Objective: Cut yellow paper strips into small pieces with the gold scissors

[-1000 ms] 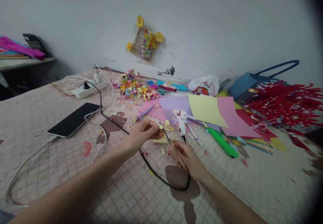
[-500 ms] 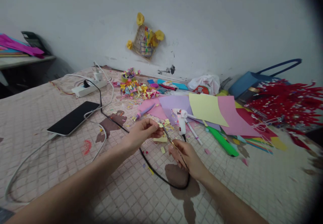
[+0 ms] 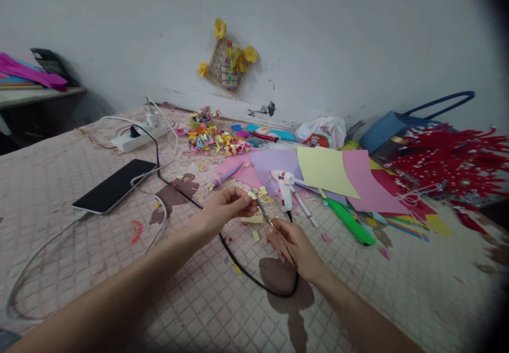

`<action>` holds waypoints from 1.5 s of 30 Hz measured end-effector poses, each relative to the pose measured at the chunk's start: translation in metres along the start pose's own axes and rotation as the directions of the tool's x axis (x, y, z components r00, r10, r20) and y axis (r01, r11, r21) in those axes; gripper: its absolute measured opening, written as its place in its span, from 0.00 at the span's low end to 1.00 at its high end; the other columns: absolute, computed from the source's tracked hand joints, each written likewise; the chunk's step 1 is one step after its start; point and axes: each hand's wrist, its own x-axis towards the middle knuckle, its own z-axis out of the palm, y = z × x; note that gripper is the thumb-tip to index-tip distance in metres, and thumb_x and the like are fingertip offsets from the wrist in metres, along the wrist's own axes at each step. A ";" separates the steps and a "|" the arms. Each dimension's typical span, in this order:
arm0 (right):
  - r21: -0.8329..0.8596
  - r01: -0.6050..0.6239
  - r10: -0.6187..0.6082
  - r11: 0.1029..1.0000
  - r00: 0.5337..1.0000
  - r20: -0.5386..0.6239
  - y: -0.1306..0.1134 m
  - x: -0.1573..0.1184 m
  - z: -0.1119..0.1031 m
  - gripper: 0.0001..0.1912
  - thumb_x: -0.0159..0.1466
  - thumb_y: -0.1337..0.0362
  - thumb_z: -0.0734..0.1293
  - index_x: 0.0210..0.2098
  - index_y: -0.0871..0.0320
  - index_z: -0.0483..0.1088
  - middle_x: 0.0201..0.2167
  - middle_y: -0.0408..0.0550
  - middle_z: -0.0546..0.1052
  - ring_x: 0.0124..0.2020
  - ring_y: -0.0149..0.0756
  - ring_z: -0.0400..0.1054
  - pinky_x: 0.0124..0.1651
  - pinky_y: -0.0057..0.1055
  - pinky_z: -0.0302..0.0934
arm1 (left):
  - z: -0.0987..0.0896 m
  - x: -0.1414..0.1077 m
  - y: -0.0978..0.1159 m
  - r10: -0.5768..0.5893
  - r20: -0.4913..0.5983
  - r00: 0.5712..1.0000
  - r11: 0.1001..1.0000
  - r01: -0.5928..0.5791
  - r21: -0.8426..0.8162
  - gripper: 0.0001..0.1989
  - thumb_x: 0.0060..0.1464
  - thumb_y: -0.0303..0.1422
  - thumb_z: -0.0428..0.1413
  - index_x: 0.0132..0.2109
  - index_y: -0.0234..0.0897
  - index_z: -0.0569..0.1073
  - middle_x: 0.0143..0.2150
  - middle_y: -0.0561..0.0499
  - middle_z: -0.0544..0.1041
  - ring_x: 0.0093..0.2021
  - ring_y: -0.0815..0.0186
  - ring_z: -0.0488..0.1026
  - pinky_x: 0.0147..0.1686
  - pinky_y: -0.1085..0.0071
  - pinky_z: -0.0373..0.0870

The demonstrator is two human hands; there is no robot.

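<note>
Metal tool (image 3: 265, 217) slants up and left from our right hand (image 3: 293, 246), fingers wrapped round it, tip just beside the yellow scrap (image 3: 252, 196) our left hand (image 3: 226, 207) pinches between thumb and fingertips now

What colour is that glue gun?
The glue gun is mostly white, as the head view shows.
</note>
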 end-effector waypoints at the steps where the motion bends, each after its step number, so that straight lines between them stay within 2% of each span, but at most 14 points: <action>1: -0.001 -0.003 0.003 1.000 1.000 0.006 0.000 0.000 0.000 0.18 0.60 0.51 0.59 0.22 0.57 0.58 0.16 0.37 0.58 0.16 0.25 0.52 0.17 0.23 0.45 | 0.000 0.000 0.000 -0.001 0.001 1.000 1.000 0.001 -0.003 0.11 0.45 0.33 0.60 0.30 0.31 0.67 0.29 0.50 0.75 0.30 0.70 0.73 0.36 0.71 0.69; 20: -0.148 0.088 -0.093 0.985 0.995 -0.023 -0.007 0.003 -0.001 0.22 0.61 0.50 0.58 0.18 0.57 0.54 0.13 0.36 0.55 0.17 0.25 0.49 0.20 0.25 0.41 | -0.008 0.006 -0.005 -0.024 -0.024 0.999 0.998 0.026 0.061 0.08 0.47 0.34 0.59 0.31 0.34 0.69 0.31 0.52 0.77 0.31 0.71 0.75 0.35 0.76 0.71; 26: -0.175 0.113 -0.121 0.978 0.992 -0.038 -0.004 0.004 -0.001 0.21 0.61 0.52 0.60 0.19 0.58 0.54 0.15 0.36 0.56 0.18 0.25 0.49 0.21 0.25 0.41 | -0.005 0.007 -0.002 -0.042 -0.056 0.998 0.998 0.045 0.054 0.10 0.43 0.35 0.61 0.30 0.34 0.70 0.29 0.51 0.77 0.31 0.70 0.74 0.34 0.76 0.71; 30: -0.255 0.132 -0.145 0.958 0.989 -0.034 -0.003 0.003 0.000 0.20 0.62 0.52 0.59 0.19 0.58 0.55 0.16 0.37 0.57 0.20 0.25 0.49 0.22 0.24 0.43 | -0.003 0.006 -0.001 -0.036 -0.076 0.996 0.997 0.041 0.064 0.11 0.41 0.35 0.62 0.29 0.34 0.70 0.28 0.51 0.77 0.29 0.70 0.74 0.32 0.76 0.70; 33: -0.384 0.162 -0.187 0.909 0.982 -0.028 -0.005 0.003 -0.003 0.18 0.62 0.54 0.58 0.21 0.58 0.57 0.18 0.37 0.60 0.21 0.25 0.53 0.22 0.24 0.44 | -0.004 0.005 0.000 -0.030 -0.077 0.997 0.997 0.035 0.062 0.11 0.40 0.35 0.62 0.28 0.34 0.70 0.27 0.51 0.77 0.29 0.70 0.74 0.33 0.76 0.70; 35: -0.512 0.151 -0.208 0.845 0.977 -0.056 -0.008 0.002 -0.007 0.16 0.62 0.54 0.59 0.23 0.58 0.59 0.18 0.38 0.63 0.21 0.26 0.55 0.23 0.24 0.45 | -0.006 0.006 0.001 -0.008 -0.105 0.994 0.999 0.013 0.045 0.11 0.39 0.34 0.63 0.28 0.34 0.70 0.28 0.51 0.77 0.31 0.69 0.74 0.35 0.74 0.70; 37: -0.656 0.098 -0.224 0.749 0.968 -0.111 -0.011 0.001 -0.011 0.15 0.60 0.53 0.61 0.25 0.57 0.62 0.19 0.39 0.66 0.21 0.28 0.57 0.24 0.26 0.46 | -0.009 0.008 0.002 0.046 -0.193 0.980 0.999 -0.042 0.024 0.11 0.39 0.35 0.63 0.27 0.34 0.70 0.30 0.51 0.76 0.34 0.68 0.73 0.37 0.74 0.69; 41: -0.822 -0.016 -0.221 0.570 0.960 -0.172 -0.012 -0.004 -0.018 0.12 0.55 0.54 0.65 0.31 0.57 0.66 0.26 0.44 0.72 0.29 0.35 0.65 0.30 0.28 0.52 | -0.017 0.014 0.005 0.175 -0.400 0.900 0.984 -0.177 0.033 0.12 0.39 0.36 0.62 0.28 0.34 0.71 0.32 0.51 0.75 0.38 0.69 0.71 0.37 0.76 0.68; 43: -0.840 -0.015 -0.199 0.542 0.969 -0.146 -0.010 -0.007 -0.018 0.12 0.53 0.56 0.67 0.32 0.57 0.67 0.30 0.46 0.72 0.34 0.38 0.66 0.34 0.30 0.55 | -0.020 0.015 0.005 0.186 -0.416 0.890 0.982 -0.187 0.039 0.12 0.39 0.37 0.62 0.28 0.34 0.71 0.32 0.52 0.74 0.38 0.69 0.70 0.35 0.77 0.67; 45: -0.830 0.015 -0.189 0.558 0.976 -0.110 -0.008 -0.010 -0.018 0.12 0.52 0.59 0.69 0.32 0.57 0.67 0.34 0.47 0.71 0.37 0.39 0.65 0.38 0.31 0.57 | -0.020 0.015 0.004 0.181 -0.404 0.897 0.983 -0.183 0.036 0.12 0.39 0.37 0.62 0.27 0.34 0.70 0.32 0.52 0.73 0.37 0.70 0.69 0.34 0.77 0.66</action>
